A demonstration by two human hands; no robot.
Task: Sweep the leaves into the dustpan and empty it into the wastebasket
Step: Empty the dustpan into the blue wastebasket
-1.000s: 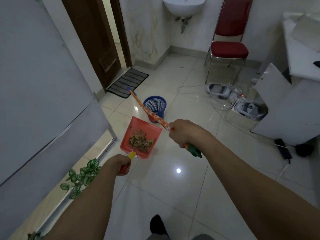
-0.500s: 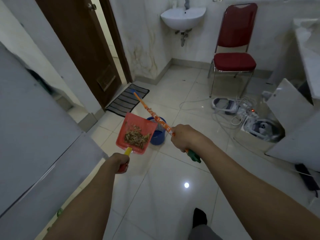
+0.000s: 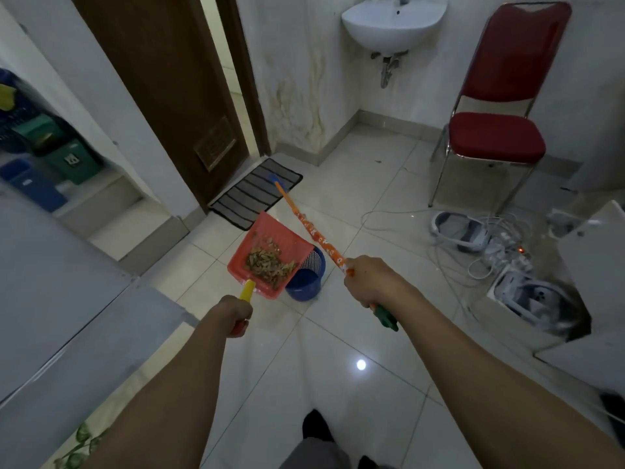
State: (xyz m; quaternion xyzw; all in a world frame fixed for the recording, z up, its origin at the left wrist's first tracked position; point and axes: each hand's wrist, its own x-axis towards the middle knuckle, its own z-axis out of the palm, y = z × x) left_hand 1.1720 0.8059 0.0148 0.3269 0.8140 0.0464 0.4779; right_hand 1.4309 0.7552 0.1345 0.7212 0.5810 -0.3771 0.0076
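The person stands on the pale tiled floor with both arms stretched forward. The left hand grips the yellow handle of the red dustpan, which is held off the floor and roughly level. A heap of dry brown leaves lies in its near half. Its right corner overlaps the rim of the blue wastebasket, which stands on the tiles just behind it.

The right hand is closed round the orange patterned broomstick. Its green end pokes out below the fist. The shaft slants away past the right side of the basket, and its blue tip reaches the edge of the striped doormat.

That mat lies before a dark brown door. To the left, a grey cabinet crowds close to the left arm, with shelves of blurred coloured bins behind it. On the far wall hangs a white sink, and a red chair stands to its right. A tangle of white cables and white devices sprawls over the floor to the right of the basket, well apart from it. The tiles between the person's dark-socked foot and the basket are bare.
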